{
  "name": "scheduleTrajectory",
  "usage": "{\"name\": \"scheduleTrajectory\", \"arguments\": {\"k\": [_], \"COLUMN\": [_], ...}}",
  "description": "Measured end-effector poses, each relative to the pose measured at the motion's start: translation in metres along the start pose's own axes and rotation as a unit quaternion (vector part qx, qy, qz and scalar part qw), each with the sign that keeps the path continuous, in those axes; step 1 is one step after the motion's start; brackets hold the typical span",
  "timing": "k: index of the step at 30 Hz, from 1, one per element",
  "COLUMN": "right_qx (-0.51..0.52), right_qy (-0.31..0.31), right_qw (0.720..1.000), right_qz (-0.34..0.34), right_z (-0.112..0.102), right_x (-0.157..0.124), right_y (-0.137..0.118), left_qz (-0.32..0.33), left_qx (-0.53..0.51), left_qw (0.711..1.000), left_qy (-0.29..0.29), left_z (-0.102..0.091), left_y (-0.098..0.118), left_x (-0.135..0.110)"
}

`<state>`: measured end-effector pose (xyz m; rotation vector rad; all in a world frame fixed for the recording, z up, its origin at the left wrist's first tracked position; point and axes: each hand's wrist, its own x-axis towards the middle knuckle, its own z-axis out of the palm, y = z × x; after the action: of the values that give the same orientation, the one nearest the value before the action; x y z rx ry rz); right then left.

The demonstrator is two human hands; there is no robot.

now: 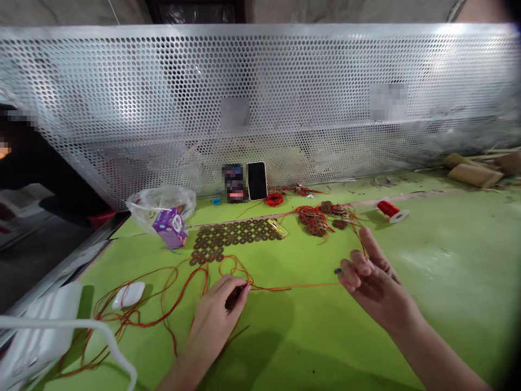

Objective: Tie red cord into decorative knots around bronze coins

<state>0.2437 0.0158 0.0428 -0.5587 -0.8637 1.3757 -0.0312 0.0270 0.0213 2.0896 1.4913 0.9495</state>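
Observation:
My left hand (222, 307) pinches a red cord (309, 286) between thumb and fingertips, low over the green table. The cord runs taut to my right hand (372, 282), whose fingers are curled on it with the index finger raised. Something small and dark shows beside those fingers; I cannot make it out. Long loops of red cord (179, 312) lie to the left and pass under my left hand. Beyond the hands, round holed coins (228, 239) lie flat in rows, and a tangled heap of coins tied with red cord (313, 220) sits farther right.
A purple box (170, 228) stands by a clear plastic bag (163, 201). Two phones (257, 181) lean on the perforated metal panel (285, 81). A red thread spool (391, 210) lies right, a white case (129, 295) left. Wooden pieces (474, 172) lie far right. A person's dark sleeve (44, 157) shows left.

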Motion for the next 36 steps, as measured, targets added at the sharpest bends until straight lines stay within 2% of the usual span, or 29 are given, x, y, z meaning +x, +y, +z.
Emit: {"name": "scheduleTrajectory", "arguments": {"k": [3,7,11,14,17,20,23,30,33,35,36], "right_qx": [-0.052,-0.161,-0.146,-0.122,-0.117,-0.127,-0.124,-0.11,-0.101,-0.087,-0.088], "right_qy": [0.062,0.109,0.13,0.132,0.142,0.155,0.162,0.17,0.131,0.071,0.028], "right_qw": [0.997,0.981,0.98,0.982,0.981,0.978,0.977,0.978,0.985,0.994,0.994], "right_qz": [-0.012,-0.029,-0.044,-0.051,-0.061,-0.062,-0.057,-0.055,-0.045,0.006,0.057], "right_z": [-0.006,-0.011,-0.013,-0.015,-0.018,-0.02,-0.021,-0.024,-0.021,-0.009,-0.001], "right_x": [0.002,0.008,0.014,0.017,0.019,0.02,0.021,0.023,0.017,0.007,0.001], "right_y": [-0.004,-0.005,-0.007,-0.008,-0.008,-0.007,-0.007,-0.007,0.0,0.011,0.019], "left_qz": [-0.008,-0.004,0.018,0.017,-0.045,-0.119,-0.113,-0.009,0.0,-0.002,-0.002], "left_qx": [0.005,0.014,0.038,0.015,-0.046,-0.117,-0.125,-0.024,-0.018,-0.012,-0.005], "left_qw": [0.999,0.997,0.989,0.988,0.984,0.966,0.966,0.987,0.993,0.995,0.996], "left_qy": [-0.031,-0.08,-0.144,-0.153,-0.169,-0.197,-0.194,-0.158,-0.12,-0.099,-0.088], "left_z": [0.001,0.002,0.007,0.011,0.012,0.011,0.01,0.012,0.014,0.015,0.015], "left_y": [0.002,0.003,0.005,0.007,0.009,0.009,0.008,0.008,0.008,0.008,0.009], "left_x": [-0.001,-0.003,-0.005,-0.006,-0.007,-0.006,-0.006,-0.009,-0.01,-0.011,-0.012]}}
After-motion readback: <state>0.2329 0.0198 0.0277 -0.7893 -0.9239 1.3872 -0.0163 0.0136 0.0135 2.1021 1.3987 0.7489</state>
